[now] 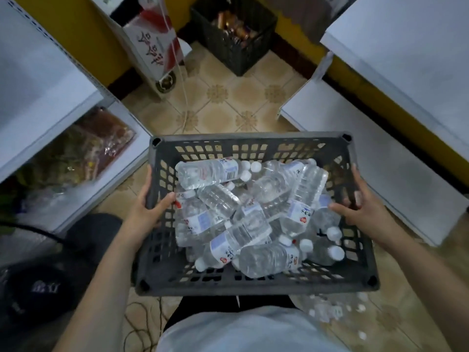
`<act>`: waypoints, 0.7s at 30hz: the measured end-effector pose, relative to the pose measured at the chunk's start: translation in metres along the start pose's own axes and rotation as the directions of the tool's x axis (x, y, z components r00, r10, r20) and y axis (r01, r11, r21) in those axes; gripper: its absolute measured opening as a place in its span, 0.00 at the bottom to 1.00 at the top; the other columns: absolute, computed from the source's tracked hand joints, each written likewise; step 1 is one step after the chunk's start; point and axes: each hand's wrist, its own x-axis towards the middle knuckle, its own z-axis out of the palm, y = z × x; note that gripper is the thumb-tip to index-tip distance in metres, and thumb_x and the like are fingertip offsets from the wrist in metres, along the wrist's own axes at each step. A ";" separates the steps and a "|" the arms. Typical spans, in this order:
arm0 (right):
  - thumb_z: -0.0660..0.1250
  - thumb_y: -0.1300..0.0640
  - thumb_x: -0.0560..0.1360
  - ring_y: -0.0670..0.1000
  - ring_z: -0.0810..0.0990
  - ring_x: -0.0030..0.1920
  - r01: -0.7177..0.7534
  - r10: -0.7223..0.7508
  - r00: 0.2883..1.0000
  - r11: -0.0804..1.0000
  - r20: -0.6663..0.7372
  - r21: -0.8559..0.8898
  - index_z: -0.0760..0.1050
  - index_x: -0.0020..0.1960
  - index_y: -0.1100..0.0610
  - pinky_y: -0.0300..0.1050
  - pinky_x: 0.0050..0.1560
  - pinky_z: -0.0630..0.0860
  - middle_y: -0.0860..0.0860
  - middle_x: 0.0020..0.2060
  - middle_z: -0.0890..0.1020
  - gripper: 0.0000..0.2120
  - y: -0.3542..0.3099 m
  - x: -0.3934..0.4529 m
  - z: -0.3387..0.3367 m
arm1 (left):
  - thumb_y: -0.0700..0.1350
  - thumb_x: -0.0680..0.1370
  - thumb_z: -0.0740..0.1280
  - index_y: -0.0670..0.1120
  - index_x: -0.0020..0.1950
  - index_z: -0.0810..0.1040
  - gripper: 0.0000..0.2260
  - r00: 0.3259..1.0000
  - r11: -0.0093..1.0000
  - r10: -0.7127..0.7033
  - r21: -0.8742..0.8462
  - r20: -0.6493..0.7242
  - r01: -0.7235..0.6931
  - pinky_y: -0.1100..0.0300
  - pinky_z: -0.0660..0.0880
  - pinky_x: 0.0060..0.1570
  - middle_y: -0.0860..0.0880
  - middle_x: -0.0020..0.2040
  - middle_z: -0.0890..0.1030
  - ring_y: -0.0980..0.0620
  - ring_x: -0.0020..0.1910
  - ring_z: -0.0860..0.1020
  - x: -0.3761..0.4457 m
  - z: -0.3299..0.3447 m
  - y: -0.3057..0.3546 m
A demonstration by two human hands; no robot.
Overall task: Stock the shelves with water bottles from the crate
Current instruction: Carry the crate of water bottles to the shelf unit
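Two hands: both are on one dark crate (162, 262), one on each side.
Left hand (148, 208): it grips the crate's left wall, thumb inside and fingers curled round the outside.
Right hand (360, 204): it grips the crate's right wall the same way, thumb on the inside, fingers round the rim.
Crate: it sits in front of the person's body, above the tiled floor (228, 97), between the shelves.
Water bottles (243, 214): many clear bottles with white caps lie in a jumbled heap inside the crate, touching each other.
Left shelf (50, 80): white; shiny packets (96, 146) lie on the lower board.
Right shelf (380, 158): white, with bare boards.
Second crate (233, 57): dark, far off by the yellow wall, with brownish things in it, maybe bottles; it is too blurry to tell.
Box (152, 47): red and white, leaning by the wall.
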 end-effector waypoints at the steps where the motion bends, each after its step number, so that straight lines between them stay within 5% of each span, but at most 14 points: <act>1: 0.75 0.52 0.70 0.41 0.63 0.65 -0.009 0.009 1.000 1.000 -0.013 -0.018 0.45 0.75 0.29 0.48 0.65 0.70 0.35 0.66 0.63 0.49 -0.011 0.017 0.001 | 0.58 0.73 0.69 0.79 0.70 0.49 0.36 1.000 1.000 -0.002 -0.007 0.013 0.002 0.57 0.79 0.40 0.56 0.70 0.73 0.50 0.59 0.79 0.020 -0.005 0.010; 5: 0.74 0.50 0.71 0.43 0.64 0.64 -0.062 0.061 0.998 0.996 -0.020 -0.059 0.44 0.74 0.28 0.55 0.66 0.71 0.35 0.65 0.62 0.48 -0.056 0.096 0.013 | 0.55 0.74 0.69 0.74 0.74 0.50 0.37 1.000 1.000 0.010 -0.001 0.028 -0.010 0.56 0.79 0.43 0.68 0.61 0.73 0.56 0.54 0.78 0.110 -0.021 0.038; 8: 0.74 0.53 0.72 0.42 0.66 0.63 -0.062 0.059 0.998 0.995 -0.037 -0.077 0.43 0.75 0.30 0.43 0.62 0.69 0.36 0.65 0.63 0.48 -0.084 0.163 0.030 | 0.55 0.73 0.71 0.77 0.72 0.52 0.37 0.999 1.000 -0.020 -0.022 0.039 0.021 0.44 0.79 0.54 0.75 0.56 0.73 0.55 0.58 0.78 0.184 -0.031 0.048; 12: 0.73 0.56 0.73 0.38 0.68 0.63 -0.078 0.080 0.997 0.993 0.010 -0.088 0.43 0.76 0.33 0.21 0.43 0.70 0.35 0.70 0.61 0.48 -0.099 0.271 0.054 | 0.57 0.68 0.72 0.80 0.68 0.53 0.38 0.998 0.996 -0.064 -0.063 -0.010 0.063 0.41 0.75 0.60 0.68 0.60 0.76 0.55 0.61 0.77 0.275 -0.029 0.039; 14: 0.73 0.56 0.73 0.33 0.68 0.65 -0.031 0.036 0.999 0.992 0.037 -0.123 0.43 0.77 0.34 0.25 0.56 0.71 0.37 0.73 0.61 0.48 -0.099 0.331 0.069 | 0.58 0.68 0.72 0.79 0.69 0.52 0.39 0.995 0.995 -0.080 -0.072 -0.060 0.076 0.39 0.75 0.61 0.60 0.66 0.76 0.52 0.64 0.76 0.317 -0.023 0.024; 16: 0.73 0.54 0.73 0.37 0.64 0.69 0.011 0.002 0.997 0.988 0.082 -0.155 0.42 0.77 0.35 0.39 0.68 0.67 0.38 0.75 0.60 0.48 -0.092 0.393 0.083 | 0.57 0.70 0.72 0.78 0.71 0.51 0.39 0.992 0.995 -0.076 -0.072 -0.101 0.069 0.38 0.77 0.56 0.61 0.58 0.80 0.51 0.58 0.78 0.360 -0.011 0.004; 19: 0.73 0.54 0.73 0.36 0.65 0.67 0.084 -0.051 0.985 0.977 0.166 -0.196 0.42 0.77 0.33 0.41 0.64 0.69 0.35 0.73 0.61 0.48 -0.078 0.490 0.104 | 0.50 0.75 0.70 0.74 0.74 0.51 0.37 0.978 0.992 -0.086 -0.109 -0.191 0.066 0.40 0.78 0.47 0.66 0.40 0.79 0.53 0.46 0.77 0.420 0.017 -0.026; 21: 0.73 0.55 0.73 0.30 0.68 0.62 0.122 -0.075 0.971 0.971 0.225 -0.204 0.43 0.77 0.34 0.40 0.62 0.71 0.28 0.68 0.64 0.48 -0.066 0.553 0.118 | 0.46 0.78 0.68 0.71 0.75 0.52 0.36 0.964 0.986 -0.101 -0.157 -0.245 0.063 0.49 0.79 0.46 0.72 0.46 0.79 0.63 0.46 0.79 0.458 0.038 -0.047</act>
